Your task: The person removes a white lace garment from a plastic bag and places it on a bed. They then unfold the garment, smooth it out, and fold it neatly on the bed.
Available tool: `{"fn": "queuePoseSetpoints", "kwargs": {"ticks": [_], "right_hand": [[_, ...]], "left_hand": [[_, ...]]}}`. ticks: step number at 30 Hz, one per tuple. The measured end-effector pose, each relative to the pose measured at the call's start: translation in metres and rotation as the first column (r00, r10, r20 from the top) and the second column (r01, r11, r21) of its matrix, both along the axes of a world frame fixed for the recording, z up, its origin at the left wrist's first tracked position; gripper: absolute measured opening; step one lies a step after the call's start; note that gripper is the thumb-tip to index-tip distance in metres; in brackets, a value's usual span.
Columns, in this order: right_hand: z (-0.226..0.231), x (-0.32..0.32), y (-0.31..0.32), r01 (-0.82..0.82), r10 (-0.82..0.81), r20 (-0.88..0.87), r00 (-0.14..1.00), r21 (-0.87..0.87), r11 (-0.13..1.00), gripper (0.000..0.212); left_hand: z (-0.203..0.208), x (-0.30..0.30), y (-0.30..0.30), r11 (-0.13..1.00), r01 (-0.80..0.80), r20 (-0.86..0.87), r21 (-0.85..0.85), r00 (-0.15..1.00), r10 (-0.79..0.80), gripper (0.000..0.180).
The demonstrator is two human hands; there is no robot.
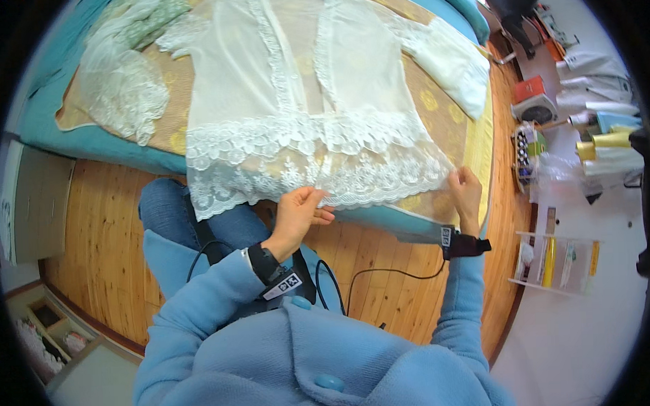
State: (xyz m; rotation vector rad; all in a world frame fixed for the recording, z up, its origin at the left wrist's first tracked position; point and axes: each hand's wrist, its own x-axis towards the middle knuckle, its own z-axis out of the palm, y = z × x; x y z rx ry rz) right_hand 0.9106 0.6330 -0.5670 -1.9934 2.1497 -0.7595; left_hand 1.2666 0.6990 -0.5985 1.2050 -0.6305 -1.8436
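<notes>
A sheer white lace cardigan (367,80) lies spread over the bed, its open front running down the middle. Its scalloped lace hem hangs toward me at the bed's near edge. My left hand (297,220) pinches that hem near its middle, thumb against fingers. At the hem's right corner, my right hand (466,196) has its fingers closed on the lace and draws the edge out to the side. Both wrists wear black bands over blue fleece sleeves.
A tan patterned cover (429,99) lies on the teal bed (151,157). Another white lace garment (120,88) is bunched at the left. A cabinet (42,198) stands left; a wall rack (556,263) and hanging items are right. A black cable (392,270) trails between my arms.
</notes>
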Motion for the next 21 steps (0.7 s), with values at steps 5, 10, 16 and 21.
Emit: {"fn": "queuePoseSetpoints", "kwargs": {"ticks": [5,10,16,21], "right_hand": [[0.041,0.022,-0.012,-0.042,0.142,-0.442,0.886,0.228,0.973,0.019],[0.093,0.103,-0.066,-0.377,0.365,-0.237,0.9,-0.006,0.926,0.013],[0.068,0.208,-0.133,-0.599,0.617,-0.078,0.783,0.171,0.782,0.035],[0.033,0.23,-0.167,-0.551,0.588,-0.111,0.801,0.244,0.798,0.029]], "left_hand": [[0.003,-0.001,0.0,0.996,0.07,0.066,0.057,0.995,-0.073,0.023],[0.004,-0.002,0.004,0.995,0.095,0.106,-0.004,0.99,-0.094,0.025],[-0.002,0.0,0.005,0.98,0.182,0.181,-0.078,0.969,-0.166,0.027],[-0.005,0.005,-0.002,0.968,0.214,0.217,-0.134,0.959,-0.182,0.027]]}}
